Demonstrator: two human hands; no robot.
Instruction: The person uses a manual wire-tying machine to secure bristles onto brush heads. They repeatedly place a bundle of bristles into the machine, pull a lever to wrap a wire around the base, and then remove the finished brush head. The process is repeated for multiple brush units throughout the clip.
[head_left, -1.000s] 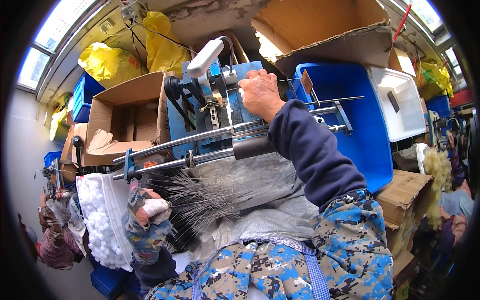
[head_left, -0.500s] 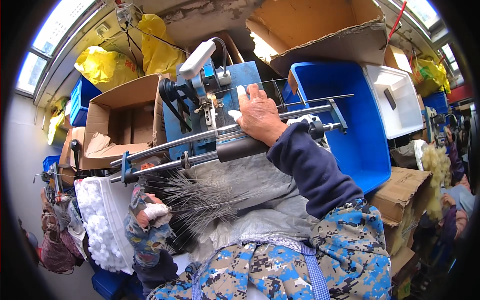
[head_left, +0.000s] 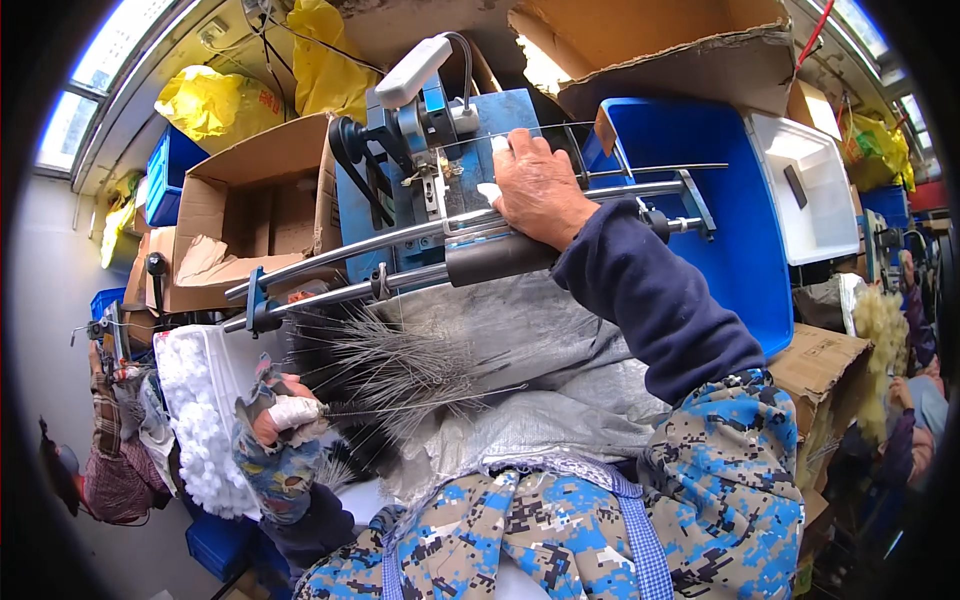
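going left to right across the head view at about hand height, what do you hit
white foam pieces → left hand gripping a thin wire → fan of wire bristles → right hand on the blue machine → blue bin → white tray

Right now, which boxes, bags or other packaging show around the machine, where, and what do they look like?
Open brown cardboard box: left of the blue machine, flaps up, pale paper inside.
Large brown cardboard box: top centre, tipped, torn flap edge.
Yellow plastic bags: upper left, crumpled.
Blue plastic bin: right of the right hand, deep, rectangular.
White plastic tray: against that bin's right side.
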